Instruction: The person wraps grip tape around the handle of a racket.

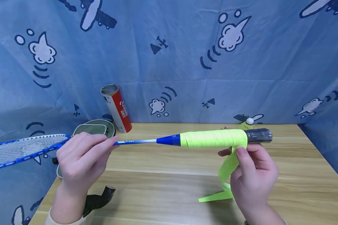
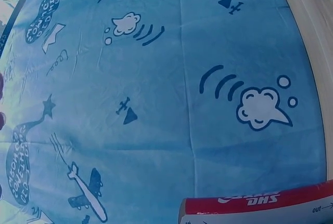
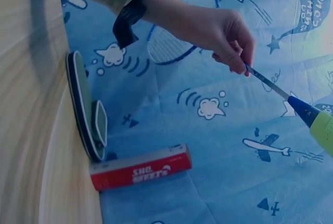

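A blue badminton racket (image 1: 140,141) is held up level over the table. My left hand (image 1: 83,156) pinches its shaft close to the strung head at the left. Bright yellow-green grip tape (image 1: 211,139) is wound round most of the handle, from the blue cone outward. The handle's dark end (image 1: 259,135) shows beyond the last turn. My right hand (image 1: 254,175) pinches the tape at that last turn, thumb in front, other fingers partly hidden behind the handle. A loose tail of tape (image 1: 217,197) hangs below toward the table. In the right wrist view, the left hand (image 3: 229,39) grips the shaft.
A red and white shuttlecock tube (image 1: 116,107) stands at the back left of the wooden table (image 1: 163,181). Beside it is a green case (image 1: 108,125), partly behind the left hand. A shuttlecock (image 1: 248,122) sits at the back right. Patterned blue cloth (image 1: 180,62) hangs behind.
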Demonstrator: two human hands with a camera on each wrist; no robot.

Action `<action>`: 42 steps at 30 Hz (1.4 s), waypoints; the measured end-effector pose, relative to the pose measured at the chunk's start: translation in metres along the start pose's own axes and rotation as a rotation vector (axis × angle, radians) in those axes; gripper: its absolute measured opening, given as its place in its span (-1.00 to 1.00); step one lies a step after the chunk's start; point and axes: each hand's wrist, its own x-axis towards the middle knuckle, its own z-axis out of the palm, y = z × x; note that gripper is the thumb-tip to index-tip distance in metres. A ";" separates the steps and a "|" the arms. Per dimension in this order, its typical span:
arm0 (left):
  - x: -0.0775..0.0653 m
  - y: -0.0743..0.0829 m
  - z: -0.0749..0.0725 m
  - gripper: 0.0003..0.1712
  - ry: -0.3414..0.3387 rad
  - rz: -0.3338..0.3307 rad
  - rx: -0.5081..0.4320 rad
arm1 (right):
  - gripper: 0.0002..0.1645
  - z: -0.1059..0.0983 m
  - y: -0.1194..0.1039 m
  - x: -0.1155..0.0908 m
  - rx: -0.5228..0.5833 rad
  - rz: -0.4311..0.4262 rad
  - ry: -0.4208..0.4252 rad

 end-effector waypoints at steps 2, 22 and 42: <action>0.000 0.000 0.000 -0.64 0.019 -0.003 0.023 | -0.89 0.001 0.001 -0.001 0.014 -0.015 -0.008; 0.000 -0.002 -0.001 -0.66 0.104 0.045 -0.035 | -0.94 0.002 0.000 -0.003 -0.068 -0.062 0.040; 0.002 -0.001 0.002 -0.61 0.102 0.012 0.038 | -0.93 0.002 0.001 -0.003 -0.028 -0.069 -0.032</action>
